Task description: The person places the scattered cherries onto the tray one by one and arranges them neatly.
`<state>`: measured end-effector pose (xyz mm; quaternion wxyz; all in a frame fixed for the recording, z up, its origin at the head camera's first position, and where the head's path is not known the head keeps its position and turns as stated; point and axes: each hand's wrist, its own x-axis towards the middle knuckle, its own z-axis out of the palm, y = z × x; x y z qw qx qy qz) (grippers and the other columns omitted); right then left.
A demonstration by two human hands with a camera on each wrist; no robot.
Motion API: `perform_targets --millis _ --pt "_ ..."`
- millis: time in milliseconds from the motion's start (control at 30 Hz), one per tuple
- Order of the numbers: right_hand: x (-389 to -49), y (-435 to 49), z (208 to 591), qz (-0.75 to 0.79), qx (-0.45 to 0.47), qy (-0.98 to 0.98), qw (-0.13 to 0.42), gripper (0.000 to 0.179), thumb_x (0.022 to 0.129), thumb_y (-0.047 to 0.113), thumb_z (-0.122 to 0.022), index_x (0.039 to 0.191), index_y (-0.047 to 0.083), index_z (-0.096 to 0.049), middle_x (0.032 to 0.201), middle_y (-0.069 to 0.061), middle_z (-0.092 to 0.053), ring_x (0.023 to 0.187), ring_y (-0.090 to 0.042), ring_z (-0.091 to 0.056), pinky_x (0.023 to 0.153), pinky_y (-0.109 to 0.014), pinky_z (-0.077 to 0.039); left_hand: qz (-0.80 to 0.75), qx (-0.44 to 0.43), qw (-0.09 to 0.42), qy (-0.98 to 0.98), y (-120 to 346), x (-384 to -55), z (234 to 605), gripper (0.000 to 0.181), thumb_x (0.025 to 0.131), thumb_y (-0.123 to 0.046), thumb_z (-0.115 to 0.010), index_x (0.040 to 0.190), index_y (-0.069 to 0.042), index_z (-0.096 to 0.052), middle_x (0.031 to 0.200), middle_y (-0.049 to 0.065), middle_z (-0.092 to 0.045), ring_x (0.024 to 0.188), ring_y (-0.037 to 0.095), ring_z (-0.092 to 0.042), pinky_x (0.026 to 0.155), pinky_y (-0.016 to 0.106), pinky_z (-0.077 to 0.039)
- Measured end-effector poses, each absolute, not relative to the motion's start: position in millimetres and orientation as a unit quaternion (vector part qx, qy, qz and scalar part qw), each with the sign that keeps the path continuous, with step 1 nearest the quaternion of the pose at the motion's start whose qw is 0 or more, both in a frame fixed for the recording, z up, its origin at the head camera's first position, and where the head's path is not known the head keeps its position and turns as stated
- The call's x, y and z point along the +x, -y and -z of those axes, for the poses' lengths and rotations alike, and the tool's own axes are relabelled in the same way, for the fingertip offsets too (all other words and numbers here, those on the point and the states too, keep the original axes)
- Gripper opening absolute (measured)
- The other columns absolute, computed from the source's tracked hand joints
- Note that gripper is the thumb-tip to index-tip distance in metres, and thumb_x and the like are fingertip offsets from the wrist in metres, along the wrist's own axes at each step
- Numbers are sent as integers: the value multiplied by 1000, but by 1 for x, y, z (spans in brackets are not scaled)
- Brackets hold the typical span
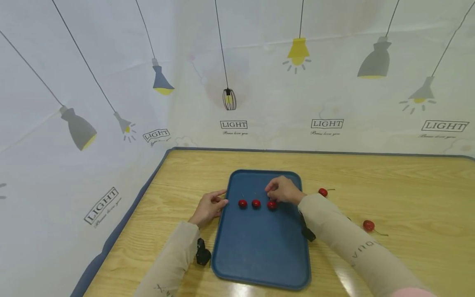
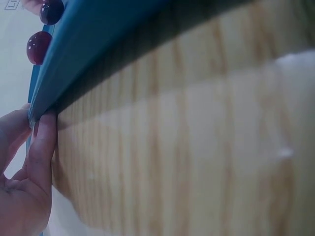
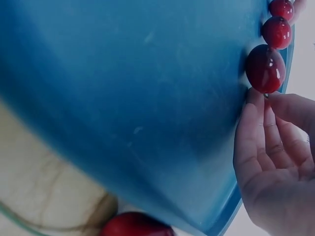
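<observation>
A blue rectangular tray (image 1: 259,247) lies on the wooden table. Three red cherries sit in a row across it: a left one (image 1: 243,203), a middle one (image 1: 256,203) and a right one (image 1: 272,205). My right hand (image 1: 283,189) pinches the right cherry's stem between thumb and fingertips; in the right wrist view that cherry (image 3: 266,69) rests on the tray, the others beyond it. At the tray's left side, my left hand (image 1: 208,208) holds the rim between thumb and finger, as the left wrist view shows at the tray edge (image 2: 59,73).
On the table (image 1: 408,185) right of the tray lie a stemmed cherry (image 1: 323,192) near my right wrist and another (image 1: 368,225) beside the sleeve. A stem tip shows by the sleeve, its fruit hidden. A white cloth (image 1: 274,136) printed with lamps hangs behind and left.
</observation>
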<state>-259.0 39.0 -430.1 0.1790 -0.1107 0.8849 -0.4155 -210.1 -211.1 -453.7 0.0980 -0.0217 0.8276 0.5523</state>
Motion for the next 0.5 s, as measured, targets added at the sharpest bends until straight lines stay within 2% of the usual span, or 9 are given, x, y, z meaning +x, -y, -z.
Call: perform_targets --millis 500 --pt "-259 -38 429 421 -96 -884 178 10 80 0 -61 90 -2 -63 79 -8 -61 65 -14 -60 56 -27 -50 -547 -21 96 -832 210 -209 452 44 87 -8 -57 129 -8 -47 90 11 -53 66 13 -51 57 26 -51"
